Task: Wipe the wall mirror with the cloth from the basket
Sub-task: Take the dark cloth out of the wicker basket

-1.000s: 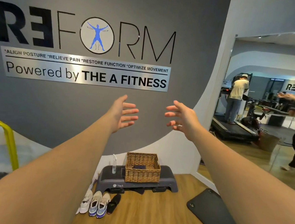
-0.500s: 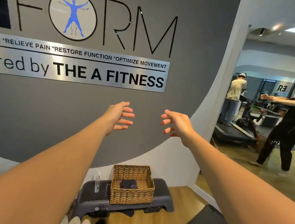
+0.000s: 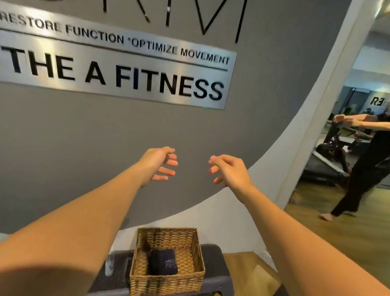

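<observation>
Woven wicker forms the square, open-topped basket (image 3: 166,283) that sits nearest underfoot, resting on a dark grey plastic aerobic step platform (image 3: 217,282) on the wood floor. Inside it, against the near-left part of the floor of the basket, lies a small folded dark navy cloth (image 3: 163,263) with pale lettering on one face. Just left of the basket stands a clear slim spray bottle (image 3: 109,266).

Judging by its folds, the cloth should be light, soft and limp, not slippery; pinching the top fold near its middle would likely lift it clear of the basket walls without dragging the wicker.

Higher up, both arms stretch forward. Neither hand holds anything: the left hand (image 3: 156,165) has its fingers spread and loosely bent, and the right hand (image 3: 229,171) mirrors it, the two palms facing each other and apart. Both are well above the basket.

Beyond them rises the grey wall with a brushed-metal sign (image 3: 106,64), and to the right the large wall mirror (image 3: 369,167) reflects the person and gym equipment.
</observation>
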Action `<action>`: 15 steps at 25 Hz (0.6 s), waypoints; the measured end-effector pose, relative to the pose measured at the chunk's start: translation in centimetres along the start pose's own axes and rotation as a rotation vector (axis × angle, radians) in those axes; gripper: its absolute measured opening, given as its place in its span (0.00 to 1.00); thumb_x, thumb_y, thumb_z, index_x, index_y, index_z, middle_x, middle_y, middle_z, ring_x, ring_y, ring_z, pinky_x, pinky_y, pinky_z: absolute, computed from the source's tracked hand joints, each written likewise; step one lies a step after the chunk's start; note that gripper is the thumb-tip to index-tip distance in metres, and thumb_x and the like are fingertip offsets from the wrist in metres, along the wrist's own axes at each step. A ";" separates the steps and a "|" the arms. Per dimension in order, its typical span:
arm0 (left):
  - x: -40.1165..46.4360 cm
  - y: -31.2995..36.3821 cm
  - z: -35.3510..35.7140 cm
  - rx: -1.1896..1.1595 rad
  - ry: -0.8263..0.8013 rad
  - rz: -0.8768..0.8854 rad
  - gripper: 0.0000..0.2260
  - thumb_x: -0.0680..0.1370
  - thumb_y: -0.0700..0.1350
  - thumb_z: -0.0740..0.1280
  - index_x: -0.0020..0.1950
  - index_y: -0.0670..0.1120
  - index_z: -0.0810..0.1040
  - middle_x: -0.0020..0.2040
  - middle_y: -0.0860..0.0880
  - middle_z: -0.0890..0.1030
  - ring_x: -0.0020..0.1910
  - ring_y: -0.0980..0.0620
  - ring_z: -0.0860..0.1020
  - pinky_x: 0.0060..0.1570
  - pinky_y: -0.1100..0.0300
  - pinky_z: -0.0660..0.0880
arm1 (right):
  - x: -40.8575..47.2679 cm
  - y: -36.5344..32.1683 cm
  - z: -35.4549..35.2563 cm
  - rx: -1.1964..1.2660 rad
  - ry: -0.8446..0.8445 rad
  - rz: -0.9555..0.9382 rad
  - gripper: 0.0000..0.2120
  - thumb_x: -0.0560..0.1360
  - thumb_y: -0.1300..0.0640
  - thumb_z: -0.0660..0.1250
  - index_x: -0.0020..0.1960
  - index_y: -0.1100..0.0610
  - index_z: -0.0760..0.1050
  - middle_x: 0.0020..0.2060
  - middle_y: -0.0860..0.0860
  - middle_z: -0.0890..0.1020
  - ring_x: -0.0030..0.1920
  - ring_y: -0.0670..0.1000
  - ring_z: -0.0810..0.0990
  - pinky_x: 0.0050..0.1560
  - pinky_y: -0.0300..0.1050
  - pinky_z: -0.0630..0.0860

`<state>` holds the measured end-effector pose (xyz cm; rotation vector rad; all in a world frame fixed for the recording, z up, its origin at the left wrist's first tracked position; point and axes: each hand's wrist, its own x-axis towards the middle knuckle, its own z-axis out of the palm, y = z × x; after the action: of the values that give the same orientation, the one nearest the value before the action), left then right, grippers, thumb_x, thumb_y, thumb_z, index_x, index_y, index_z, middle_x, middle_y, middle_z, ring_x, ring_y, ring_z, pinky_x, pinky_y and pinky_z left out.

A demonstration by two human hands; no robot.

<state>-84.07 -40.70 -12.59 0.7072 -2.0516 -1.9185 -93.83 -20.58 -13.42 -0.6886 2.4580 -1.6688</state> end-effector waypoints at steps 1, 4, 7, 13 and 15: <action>3.1 -0.9 0.3 -0.003 0.015 -0.021 0.12 0.83 0.53 0.62 0.53 0.47 0.79 0.51 0.49 0.84 0.41 0.48 0.83 0.41 0.57 0.76 | 2.9 1.6 0.7 -0.002 -0.009 0.004 0.13 0.82 0.47 0.65 0.49 0.55 0.83 0.40 0.52 0.85 0.33 0.51 0.79 0.33 0.42 0.70; 10.7 -3.7 0.9 -0.026 0.057 -0.085 0.11 0.84 0.52 0.61 0.53 0.46 0.78 0.50 0.49 0.83 0.40 0.48 0.82 0.40 0.57 0.75 | 10.1 6.0 3.1 -0.012 -0.039 0.019 0.12 0.82 0.49 0.66 0.48 0.54 0.83 0.39 0.51 0.84 0.33 0.49 0.78 0.31 0.36 0.70; 18.8 -8.3 1.1 -0.020 0.074 -0.186 0.10 0.84 0.51 0.61 0.51 0.46 0.77 0.49 0.49 0.82 0.39 0.48 0.81 0.38 0.58 0.75 | 17.0 11.4 6.9 -0.019 -0.084 0.077 0.12 0.82 0.50 0.66 0.51 0.58 0.83 0.42 0.53 0.85 0.35 0.48 0.79 0.30 0.34 0.71; 32.4 -20.1 0.3 -0.002 0.117 -0.337 0.12 0.83 0.49 0.61 0.54 0.42 0.78 0.51 0.44 0.84 0.44 0.44 0.82 0.50 0.52 0.78 | 25.9 23.4 15.3 -0.078 -0.170 0.208 0.08 0.83 0.50 0.65 0.52 0.52 0.81 0.46 0.52 0.86 0.39 0.47 0.80 0.30 0.30 0.71; 36.9 -24.8 0.4 0.004 0.109 -0.378 0.13 0.83 0.50 0.61 0.56 0.41 0.79 0.53 0.44 0.85 0.46 0.44 0.83 0.52 0.51 0.78 | 28.3 28.7 18.7 -0.109 -0.198 0.255 0.08 0.83 0.50 0.65 0.53 0.52 0.81 0.47 0.52 0.85 0.41 0.47 0.81 0.33 0.32 0.73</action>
<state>-111.22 -59.32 -42.39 1.2475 -1.9637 -2.0089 -122.07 -39.68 -41.80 -0.4987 2.3920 -1.3184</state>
